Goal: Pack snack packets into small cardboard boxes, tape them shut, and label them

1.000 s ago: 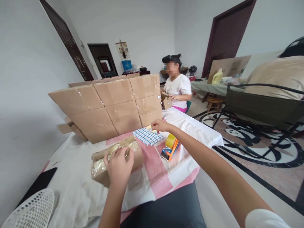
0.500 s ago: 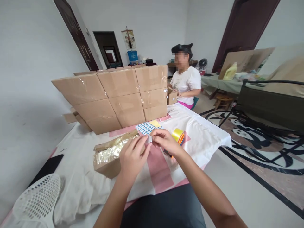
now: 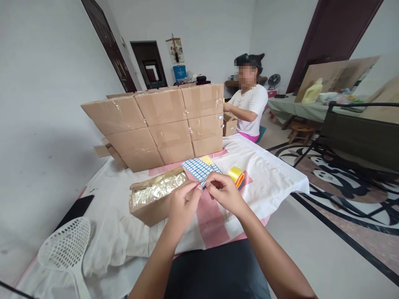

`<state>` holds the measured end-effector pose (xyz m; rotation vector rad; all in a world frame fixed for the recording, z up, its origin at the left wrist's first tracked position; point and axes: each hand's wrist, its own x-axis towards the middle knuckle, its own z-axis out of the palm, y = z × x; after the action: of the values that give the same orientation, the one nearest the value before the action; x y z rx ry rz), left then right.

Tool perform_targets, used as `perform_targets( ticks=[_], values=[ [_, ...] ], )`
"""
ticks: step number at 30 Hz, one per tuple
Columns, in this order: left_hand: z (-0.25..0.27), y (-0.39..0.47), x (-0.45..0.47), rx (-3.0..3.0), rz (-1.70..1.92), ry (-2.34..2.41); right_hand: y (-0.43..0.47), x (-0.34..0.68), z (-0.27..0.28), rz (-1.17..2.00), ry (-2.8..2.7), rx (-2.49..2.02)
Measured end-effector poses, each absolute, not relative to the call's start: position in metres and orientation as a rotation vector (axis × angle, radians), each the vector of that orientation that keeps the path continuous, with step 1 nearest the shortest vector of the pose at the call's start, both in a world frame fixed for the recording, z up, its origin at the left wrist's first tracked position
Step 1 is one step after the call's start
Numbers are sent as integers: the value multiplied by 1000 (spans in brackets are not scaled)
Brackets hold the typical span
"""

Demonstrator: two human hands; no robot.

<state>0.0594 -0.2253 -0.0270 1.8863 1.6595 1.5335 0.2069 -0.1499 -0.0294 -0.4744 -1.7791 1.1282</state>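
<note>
Over the table, my left hand and my right hand meet fingertip to fingertip. Thumb and forefinger of each pinch a small white and blue sticker label, mostly covered by the fingers. Just beyond them lies a sheet of blue-bordered labels with a yellow piece at its far side. To the left of my left hand sits an open cardboard box filled with shiny clear plastic packets. A roll of yellow and orange tape stands close behind my right hand.
Stacked cardboard boxes form a wall across the far side of the table. A white perforated scoop and a black flat item lie at left. Another person sits at the far right beside a small box.
My hands have shifted slightly right and closer together at the label. The view has turned a little. The other person's arm has risen above the small box.
</note>
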Motion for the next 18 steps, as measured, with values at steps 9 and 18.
perform_targets(
  ticks=[9,18],
  values=[
    [-29,-223,68,1727,1678,1750,-161,214,-36,1064,-1786,-536],
    [-33,-224,70,1848,1634,1625,-168,216,-45,1021,-1769,-576]
  ],
)
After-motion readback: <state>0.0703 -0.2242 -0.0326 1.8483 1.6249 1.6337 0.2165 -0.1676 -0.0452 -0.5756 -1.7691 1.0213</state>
